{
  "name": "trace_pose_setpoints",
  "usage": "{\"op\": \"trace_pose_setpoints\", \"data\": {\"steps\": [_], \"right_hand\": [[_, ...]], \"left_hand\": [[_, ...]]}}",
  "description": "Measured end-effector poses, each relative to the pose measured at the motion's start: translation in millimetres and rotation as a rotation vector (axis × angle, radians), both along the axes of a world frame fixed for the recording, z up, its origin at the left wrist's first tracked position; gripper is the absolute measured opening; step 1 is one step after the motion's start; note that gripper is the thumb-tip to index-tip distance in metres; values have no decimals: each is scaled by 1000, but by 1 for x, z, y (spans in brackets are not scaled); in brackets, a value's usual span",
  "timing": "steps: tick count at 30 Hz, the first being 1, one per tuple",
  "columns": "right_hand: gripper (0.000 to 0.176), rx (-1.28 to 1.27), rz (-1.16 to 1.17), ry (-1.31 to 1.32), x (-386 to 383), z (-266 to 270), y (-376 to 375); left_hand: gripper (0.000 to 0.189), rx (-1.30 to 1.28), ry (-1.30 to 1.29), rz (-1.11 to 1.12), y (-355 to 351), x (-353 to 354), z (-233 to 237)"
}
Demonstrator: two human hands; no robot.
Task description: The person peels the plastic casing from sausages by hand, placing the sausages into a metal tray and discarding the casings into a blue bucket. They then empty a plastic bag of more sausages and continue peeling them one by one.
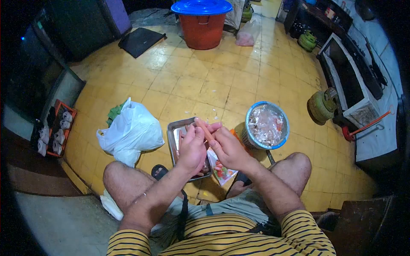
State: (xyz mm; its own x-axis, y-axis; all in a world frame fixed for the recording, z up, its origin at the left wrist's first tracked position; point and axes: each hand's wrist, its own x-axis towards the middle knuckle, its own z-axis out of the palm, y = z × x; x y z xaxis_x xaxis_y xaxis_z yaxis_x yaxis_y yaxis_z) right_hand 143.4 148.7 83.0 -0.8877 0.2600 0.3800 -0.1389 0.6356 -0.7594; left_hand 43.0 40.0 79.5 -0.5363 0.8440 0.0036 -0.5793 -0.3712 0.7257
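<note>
A pinkish-orange sausage [204, 129] is held up between my two hands, above a rectangular metal tray [171, 135]. My left hand [192, 149] closes on it from the left, thumb near its upper end. From the right, my right hand [229, 148] pinches its lower part between thumb and fingers. More sausages seem to lie in the tray, mostly hidden behind my hands and forearm. Beside the tray, a printed plastic packet [222, 172] in red, green and white rests on the floor, partly covered by my right hand and arm.
A blue-rimmed basket [252, 144] full of clear plastic wrappers stands right. A white plastic bag [130, 132] sits left. Small scraps lie on the yellow tiles. Farther off are a red bucket [200, 33] with blue lid, a dark flat board [141, 42] and a green gas cylinder [320, 109].
</note>
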Motion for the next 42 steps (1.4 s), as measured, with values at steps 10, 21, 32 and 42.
{"op": "trace_pose_setpoints", "data": {"steps": [10,21,32,42], "right_hand": [[23,48,-98,-102,-12,2,-23],[27,-88,-85,-41,-8,-7,-14],[19,156,-208,-56,-12,0,-34],[16,26,-130,-83,-3,-8,-27]], "left_hand": [[27,-74,-102,235,1,-6,-6],[29,-105,-21,108,6,4,2],[25,-46,-71,279,7,-9,-5],[22,-27,-223,342,-9,-59,11]]}}
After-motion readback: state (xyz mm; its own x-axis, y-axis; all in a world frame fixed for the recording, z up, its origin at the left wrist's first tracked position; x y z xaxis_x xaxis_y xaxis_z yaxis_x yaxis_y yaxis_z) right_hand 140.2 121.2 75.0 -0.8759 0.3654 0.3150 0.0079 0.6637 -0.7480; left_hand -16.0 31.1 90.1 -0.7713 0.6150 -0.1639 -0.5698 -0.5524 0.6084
